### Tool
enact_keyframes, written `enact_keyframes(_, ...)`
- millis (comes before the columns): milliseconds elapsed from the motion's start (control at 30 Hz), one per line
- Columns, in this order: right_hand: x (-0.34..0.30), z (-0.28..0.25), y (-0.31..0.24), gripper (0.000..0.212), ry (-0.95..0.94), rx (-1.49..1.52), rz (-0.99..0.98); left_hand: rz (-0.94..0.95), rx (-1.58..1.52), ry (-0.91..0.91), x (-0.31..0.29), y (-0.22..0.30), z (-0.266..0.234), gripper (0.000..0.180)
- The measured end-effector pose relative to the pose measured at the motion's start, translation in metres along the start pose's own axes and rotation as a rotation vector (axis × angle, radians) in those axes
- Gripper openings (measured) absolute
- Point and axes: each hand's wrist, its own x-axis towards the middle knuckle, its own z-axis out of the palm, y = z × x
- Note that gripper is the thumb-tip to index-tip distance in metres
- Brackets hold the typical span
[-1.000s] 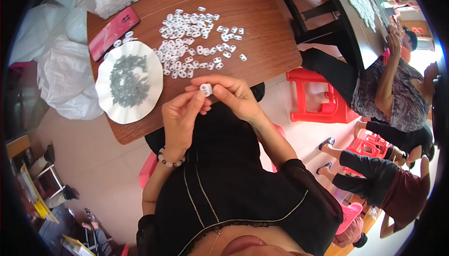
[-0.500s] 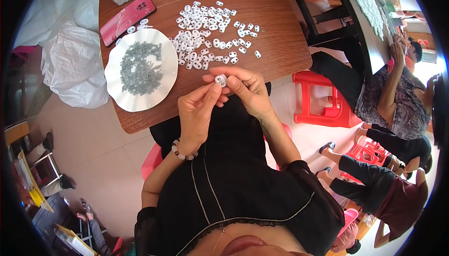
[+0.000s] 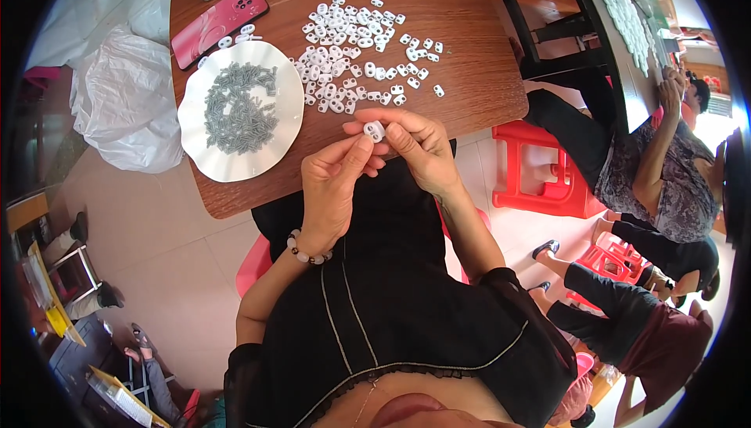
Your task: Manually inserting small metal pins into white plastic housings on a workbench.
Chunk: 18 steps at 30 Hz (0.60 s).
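Just past the table's near edge, both hands meet around one small white two-hole cord lock [image 3: 374, 131]. My left hand [image 3: 336, 174] pinches it from the left between thumb and fingers. My right hand [image 3: 422, 146] presses it from the right, thumb against its side. Fingertips hide part of the piece. On the table, beyond the hands, lies a loose spread of similar white cord locks [image 3: 332, 68]. To their left stands a white wavy-rimmed plate [image 3: 285, 115] holding a heap of small grey spring-like pieces [image 3: 242, 127].
The brown wooden table [image 3: 469, 52] carries a pink phone [image 3: 219, 26] at its far left, with a few white pieces beside it. White plastic bags [image 3: 125, 107] sit left of the table. A red stool [image 3: 547, 170] and several seated people are on the right.
The view has shifted slightly, so the table and its contents appear a little farther right and up. Both hands keep their pinch on the cord lock, which appears slightly turned.
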Motion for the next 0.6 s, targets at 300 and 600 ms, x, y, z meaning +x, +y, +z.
enact_keyframes(300,-0.004,0.002,-0.008,0.03,-0.027,0.058,0.142,0.022,0.065,0.027,0.0,-0.006,-0.005,0.02)
enact_keyframes(600,0.0,0.008,-0.013,0.031,-0.008,0.054,0.11,0.153,0.177,0.066,0.001,-0.002,-0.006,0.021)
